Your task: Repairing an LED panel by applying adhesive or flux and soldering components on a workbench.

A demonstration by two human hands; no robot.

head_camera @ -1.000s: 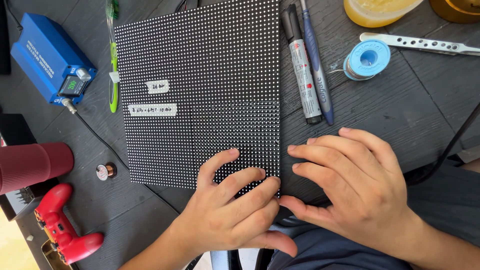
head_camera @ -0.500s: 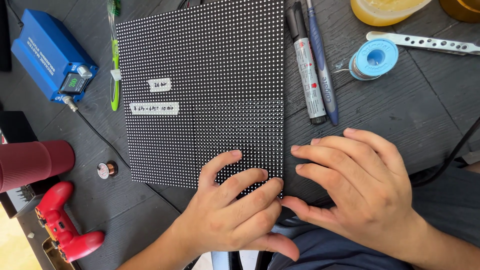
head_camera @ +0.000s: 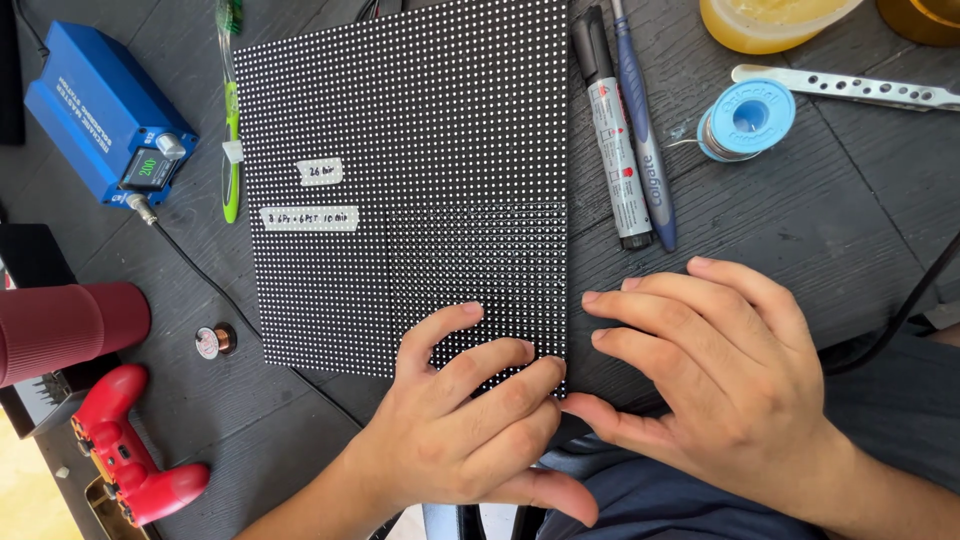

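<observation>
Dark table (head_camera: 800, 220), left hand (head_camera: 470, 420) fingers spread on LED panel (head_camera: 420, 150)

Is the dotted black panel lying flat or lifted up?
Flat. The dotted black panel lies on the dark table; the left hand rests on its near corner.

1. A black square panel dotted with white points (head_camera: 410, 180) is laid flat on the dark wooden table (head_camera: 840, 230).
2. Its near edge is pressed by the left hand (head_camera: 470, 420).
3. The right hand (head_camera: 715, 370) is rested just beside its near right corner.
</observation>
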